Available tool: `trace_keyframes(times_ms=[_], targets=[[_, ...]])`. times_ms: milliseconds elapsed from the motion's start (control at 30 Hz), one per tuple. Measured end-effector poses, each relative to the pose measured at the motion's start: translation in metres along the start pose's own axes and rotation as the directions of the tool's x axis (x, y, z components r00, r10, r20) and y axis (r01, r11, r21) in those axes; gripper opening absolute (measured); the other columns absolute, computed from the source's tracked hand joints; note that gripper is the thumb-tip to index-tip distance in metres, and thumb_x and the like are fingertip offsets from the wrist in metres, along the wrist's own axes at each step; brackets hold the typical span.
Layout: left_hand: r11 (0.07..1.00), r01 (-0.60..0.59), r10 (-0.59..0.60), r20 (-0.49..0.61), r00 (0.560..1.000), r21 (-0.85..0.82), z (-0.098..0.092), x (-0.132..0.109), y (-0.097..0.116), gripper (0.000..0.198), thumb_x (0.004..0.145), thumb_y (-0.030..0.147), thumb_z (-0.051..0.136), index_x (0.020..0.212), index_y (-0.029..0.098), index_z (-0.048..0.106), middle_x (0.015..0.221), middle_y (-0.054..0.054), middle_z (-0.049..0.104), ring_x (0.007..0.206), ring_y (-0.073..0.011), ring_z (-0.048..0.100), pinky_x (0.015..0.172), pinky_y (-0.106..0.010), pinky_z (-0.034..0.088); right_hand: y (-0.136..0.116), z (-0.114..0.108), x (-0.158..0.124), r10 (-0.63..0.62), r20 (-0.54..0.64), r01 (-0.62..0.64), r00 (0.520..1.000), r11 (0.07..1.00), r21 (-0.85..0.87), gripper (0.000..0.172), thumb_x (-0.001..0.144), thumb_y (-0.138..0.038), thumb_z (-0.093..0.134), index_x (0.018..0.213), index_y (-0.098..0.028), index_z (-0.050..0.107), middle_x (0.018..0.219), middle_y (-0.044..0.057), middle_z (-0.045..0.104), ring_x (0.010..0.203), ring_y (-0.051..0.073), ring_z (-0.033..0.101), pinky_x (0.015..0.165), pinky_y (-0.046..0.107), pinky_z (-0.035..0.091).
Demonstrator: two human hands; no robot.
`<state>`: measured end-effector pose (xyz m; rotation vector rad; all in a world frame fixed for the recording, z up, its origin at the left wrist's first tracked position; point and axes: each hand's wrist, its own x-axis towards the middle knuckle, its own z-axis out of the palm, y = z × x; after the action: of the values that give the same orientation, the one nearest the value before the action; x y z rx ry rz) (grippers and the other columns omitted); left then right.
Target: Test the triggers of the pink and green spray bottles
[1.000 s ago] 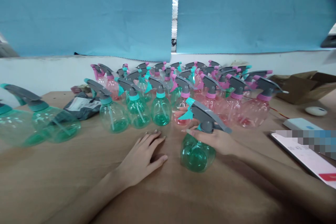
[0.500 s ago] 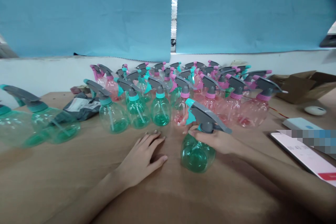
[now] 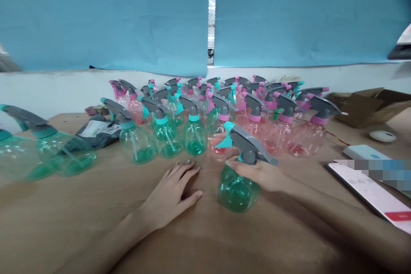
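My right hand (image 3: 257,173) is wrapped round the neck of a green spray bottle (image 3: 239,195) with a grey and turquoise trigger head. The bottle stands nearly upright at the front, right of the middle, its nozzle pointing left; some right-hand fingers extend behind the trigger, partly hidden. My left hand (image 3: 175,192) lies flat on the wooden table (image 3: 154,244), fingers spread, holding nothing. Just beyond it stand a green spray bottle (image 3: 195,135) and another green spray bottle (image 3: 167,137). Behind my right hand is a pink spray bottle (image 3: 253,126).
Several more green and pink spray bottles fill the back. Two green bottles (image 3: 66,152) stand at left, near a dark plastic package (image 3: 99,130). On the right are a phone (image 3: 369,192), a white box (image 3: 362,152), a white mouse (image 3: 382,136) and a cardboard box (image 3: 369,107).
The fingers of my right hand behind the trigger have stretched out to the left. The held bottle shifts very slightly left with the view. My left hand stays flat.
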<state>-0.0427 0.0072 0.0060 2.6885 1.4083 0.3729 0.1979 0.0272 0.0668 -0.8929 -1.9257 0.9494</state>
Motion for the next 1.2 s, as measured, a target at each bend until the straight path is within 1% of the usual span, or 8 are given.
trace_keyframes(times_ms=[100,200,367,500,667,867,1000,1200], targets=[[1.000,-0.001,0.001,0.002,1.000,0.005,-0.0006,0.0006,0.0007,0.049,0.090,0.046,0.046,0.131,0.022,0.039,0.136,-0.008,0.043,0.124,-0.0258,0.037,0.102,-0.044,0.029,0.0013,0.0021,0.0008,-0.022,-0.029,0.021,0.999,0.999,-0.028,0.012,0.075,-0.029,0.052,0.074,-0.024,0.063,0.080,0.004,0.066,0.087,0.023,0.063,0.080,0.042,0.051],[1.000,-0.001,0.001,-0.003,1.000,0.011,-0.0006,0.0005,0.0005,0.049,0.090,0.046,0.046,0.131,0.022,0.038,0.136,-0.008,0.043,0.125,-0.0257,0.037,0.102,-0.043,0.029,0.0020,0.0023,0.0005,0.001,-0.048,-0.002,0.999,1.000,-0.020,0.013,0.074,-0.030,0.053,0.080,-0.024,0.063,0.085,0.005,0.066,0.085,0.023,0.063,0.078,0.042,0.052],[1.000,-0.003,0.003,-0.002,1.000,0.013,0.0003,0.0001,-0.0005,0.049,0.090,0.046,0.047,0.131,0.021,0.039,0.136,-0.008,0.043,0.125,-0.0257,0.036,0.103,-0.043,0.028,0.0020,0.0015,-0.0006,0.011,-0.031,-0.012,0.999,1.000,-0.021,0.013,0.075,-0.032,0.053,0.079,-0.025,0.063,0.085,0.004,0.066,0.083,0.022,0.062,0.076,0.040,0.051],[1.000,0.000,0.000,0.008,1.000,0.020,0.0006,0.0001,-0.0005,0.049,0.090,0.047,0.046,0.131,0.021,0.039,0.137,-0.008,0.041,0.126,-0.0259,0.035,0.102,-0.044,0.028,0.0036,0.0013,-0.0004,0.004,-0.035,-0.005,0.999,1.000,-0.031,0.013,0.076,-0.033,0.052,0.076,-0.024,0.063,0.079,0.003,0.065,0.078,0.020,0.061,0.074,0.037,0.050],[1.000,-0.007,0.007,-0.008,1.000,0.014,0.0005,0.0003,-0.0006,0.048,0.090,0.046,0.046,0.131,0.022,0.039,0.137,-0.008,0.042,0.125,-0.0258,0.036,0.102,-0.043,0.029,0.0066,0.0013,0.0001,0.022,-0.035,-0.023,0.999,0.999,-0.031,0.014,0.075,-0.033,0.053,0.075,-0.022,0.062,0.072,0.002,0.063,0.069,0.017,0.059,0.065,0.033,0.050],[1.000,-0.007,0.008,-0.013,1.000,0.009,0.0005,0.0005,-0.0004,0.048,0.090,0.046,0.047,0.131,0.023,0.039,0.137,-0.008,0.042,0.125,-0.0259,0.036,0.102,-0.043,0.029,0.0071,0.0022,-0.0008,0.005,-0.076,-0.005,0.997,1.000,0.002,0.012,0.074,-0.031,0.056,0.080,-0.023,0.064,0.075,0.003,0.065,0.072,0.018,0.060,0.067,0.034,0.051],[1.000,-0.001,0.001,-0.001,1.000,0.015,0.0008,0.0009,-0.0008,0.049,0.089,0.046,0.047,0.131,0.022,0.039,0.137,-0.008,0.042,0.125,-0.0248,0.036,0.102,-0.041,0.029,0.0072,0.0030,-0.0017,0.040,-0.034,-0.040,0.999,0.999,0.006,0.013,0.076,-0.032,0.055,0.076,-0.023,0.065,0.076,0.003,0.065,0.071,0.018,0.059,0.068,0.035,0.051],[1.000,-0.006,0.006,-0.006,1.000,0.017,0.0014,0.0016,-0.0020,0.050,0.089,0.047,0.047,0.131,0.021,0.039,0.136,-0.009,0.042,0.125,-0.0254,0.036,0.103,-0.042,0.028,0.0050,0.0031,-0.0015,0.064,-0.057,-0.066,0.996,0.997,-0.034,0.015,0.076,-0.033,0.054,0.083,-0.023,0.063,0.063,0.000,0.058,0.073,0.021,0.059,0.067,0.036,0.050]])
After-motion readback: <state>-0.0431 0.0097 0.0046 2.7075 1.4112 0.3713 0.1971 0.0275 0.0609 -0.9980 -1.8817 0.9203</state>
